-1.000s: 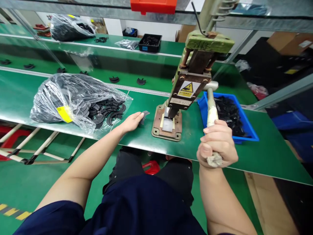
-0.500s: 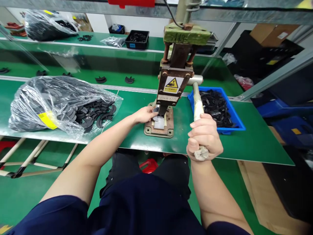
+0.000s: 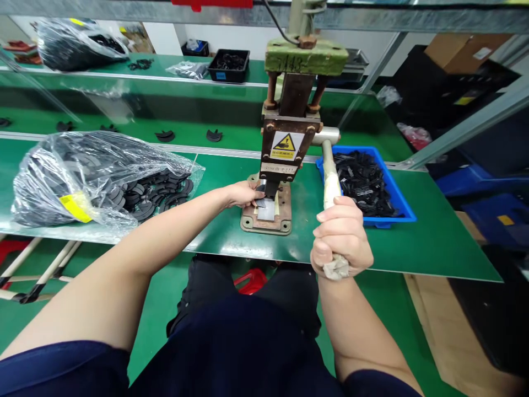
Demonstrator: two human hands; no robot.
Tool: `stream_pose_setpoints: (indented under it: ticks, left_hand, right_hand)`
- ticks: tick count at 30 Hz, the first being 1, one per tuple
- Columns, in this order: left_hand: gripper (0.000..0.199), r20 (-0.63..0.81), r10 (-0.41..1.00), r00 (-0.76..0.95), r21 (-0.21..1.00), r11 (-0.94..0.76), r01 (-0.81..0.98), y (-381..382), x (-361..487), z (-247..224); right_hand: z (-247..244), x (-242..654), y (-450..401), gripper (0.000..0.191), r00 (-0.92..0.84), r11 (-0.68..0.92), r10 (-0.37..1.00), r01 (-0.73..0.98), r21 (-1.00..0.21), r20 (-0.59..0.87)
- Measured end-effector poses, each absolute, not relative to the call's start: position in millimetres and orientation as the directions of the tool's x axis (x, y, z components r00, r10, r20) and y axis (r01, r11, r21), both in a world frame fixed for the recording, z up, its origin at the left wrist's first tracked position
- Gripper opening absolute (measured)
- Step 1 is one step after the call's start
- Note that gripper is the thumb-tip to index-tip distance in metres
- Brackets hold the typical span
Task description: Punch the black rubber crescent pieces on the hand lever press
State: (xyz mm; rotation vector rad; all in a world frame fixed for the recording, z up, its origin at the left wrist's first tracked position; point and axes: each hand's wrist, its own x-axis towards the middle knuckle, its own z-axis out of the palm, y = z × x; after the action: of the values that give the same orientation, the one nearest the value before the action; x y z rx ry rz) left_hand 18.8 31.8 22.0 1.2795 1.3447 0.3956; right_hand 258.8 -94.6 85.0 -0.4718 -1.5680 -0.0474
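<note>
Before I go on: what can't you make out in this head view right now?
- Dark part on the press base: its shape, hidden by the left hand and the press head.
- Lever end: wrapped inside the right hand.
- Warning label text: too small.
- Press top: cut off by the upper edge.
- Bag contents: blurred by glare.

The press carries a yellow triangular warning sign on a white label across its dark front plate; the small characters beneath the triangle are too small to read. A narrow pale plate below it bears a line of print, also illegible. The green head block shows faint raised digits, possibly "143". A yellow label on the plastic bag cannot be read.
</note>
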Motion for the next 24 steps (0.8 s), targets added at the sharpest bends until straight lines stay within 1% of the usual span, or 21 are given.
stream_pose_setpoints:
  ticks: [2, 4, 6, 7, 9, 10, 11, 13, 14, 16, 18, 20, 22, 24]
  left_hand:
    - [0.026, -0.375, 0.894, 0.244, 0.861, 0.239, 0.448, 19, 22, 21]
    - [0.025, -0.185, 0.959, 0.215, 0.880, 0.065, 0.470, -4, 26, 23]
    - [0.025, -0.003, 0.969, 0.247, 0.881, -0.114, 0.459, -32, 24, 23]
    - [0.026, 0.063, 0.958, 0.280, 0.874, -0.189, 0.449, -47, 19, 23]
    - [0.027, 0.144, 0.940, 0.309, 0.827, -0.286, 0.485, -73, -3, 18]
    - [0.026, 0.162, 0.943, 0.290, 0.785, -0.301, 0.541, -84, -20, 15]
    - [0.025, 0.174, 0.956, 0.239, 0.734, -0.287, 0.616, -92, -42, 12]
    - [0.025, 0.200, 0.977, 0.076, 0.613, -0.185, 0.768, -102, -93, 6]
    - [0.025, 0.224, 0.974, -0.013, 0.533, -0.111, 0.838, -104, -120, 5]
    - [0.028, 0.260, 0.948, -0.182, 0.396, 0.067, 0.916, -101, -169, 6]
    - [0.033, 0.228, 0.948, -0.224, 0.287, 0.155, 0.945, -92, -202, 9]
    - [0.039, 0.139, 0.968, -0.208, 0.185, 0.180, 0.966, -83, -218, 13]
    - [0.043, 0.021, 0.978, -0.208, 0.083, 0.205, 0.975, -74, -220, 15]
    - [0.047, -0.066, 0.968, -0.242, 0.001, 0.242, 0.970, -67, -214, 17]
  right_hand:
    - [86, 261, -95, 0.023, 0.006, 0.905, 0.274, 0.338, -0.259, 0.962]
    - [85, 261, -94, 0.024, 0.006, 0.902, 0.267, 0.351, -0.252, 0.964]
    - [84, 260, -91, 0.027, 0.028, 0.906, 0.244, 0.349, -0.238, 0.969]
    - [84, 260, -89, 0.029, 0.042, 0.910, 0.231, 0.344, -0.231, 0.972]
    - [81, 258, -85, 0.034, 0.074, 0.913, 0.217, 0.337, -0.230, 0.973]
    - [80, 258, -83, 0.036, 0.092, 0.913, 0.216, 0.334, -0.234, 0.972]
    - [79, 258, -80, 0.038, 0.104, 0.917, 0.203, 0.329, -0.226, 0.974]
    - [76, 259, -76, 0.041, 0.114, 0.924, 0.173, 0.324, -0.201, 0.978]
    - [75, 259, -74, 0.042, 0.114, 0.929, 0.154, 0.322, -0.183, 0.981]
    - [72, 260, -70, 0.042, 0.125, 0.934, 0.130, 0.317, -0.164, 0.984]
    - [71, 260, -67, 0.043, 0.147, 0.938, 0.112, 0.310, -0.153, 0.983]
    - [72, 259, -66, 0.045, 0.160, 0.946, 0.077, 0.299, -0.122, 0.984]
    - [75, 258, -69, 0.046, 0.134, 0.942, 0.093, 0.308, -0.131, 0.987]
    - [78, 258, -74, 0.044, 0.091, 0.930, 0.143, 0.329, -0.166, 0.985]
